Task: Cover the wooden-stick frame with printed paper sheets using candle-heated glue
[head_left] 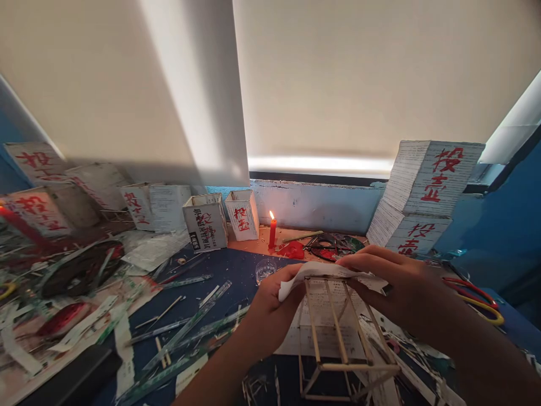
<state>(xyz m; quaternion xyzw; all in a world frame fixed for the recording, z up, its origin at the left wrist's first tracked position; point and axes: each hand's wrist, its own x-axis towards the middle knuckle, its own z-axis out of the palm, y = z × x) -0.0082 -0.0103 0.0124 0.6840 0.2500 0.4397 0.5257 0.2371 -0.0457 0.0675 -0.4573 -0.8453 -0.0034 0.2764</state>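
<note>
A box-shaped frame of thin wooden sticks point(338, 349) stands on the dark blue table in front of me. A sheet of white paper point(333, 273) lies over its top end. My left hand point(270, 307) pinches the paper's left edge against the frame. My right hand point(397, 282) presses the paper down on the right side, fingers closed over it. Printed paper also covers the frame's far side.
A lit red candle point(273, 231) burns behind the frame, red wax point(291, 250) and a small clear cup point(265, 269) beside it. Paper-covered boxes with red characters point(426, 194) point(207, 221) line the back. Glass strips, sticks and paper scraps litter the table point(236, 268). Scissors point(477, 296) lie right.
</note>
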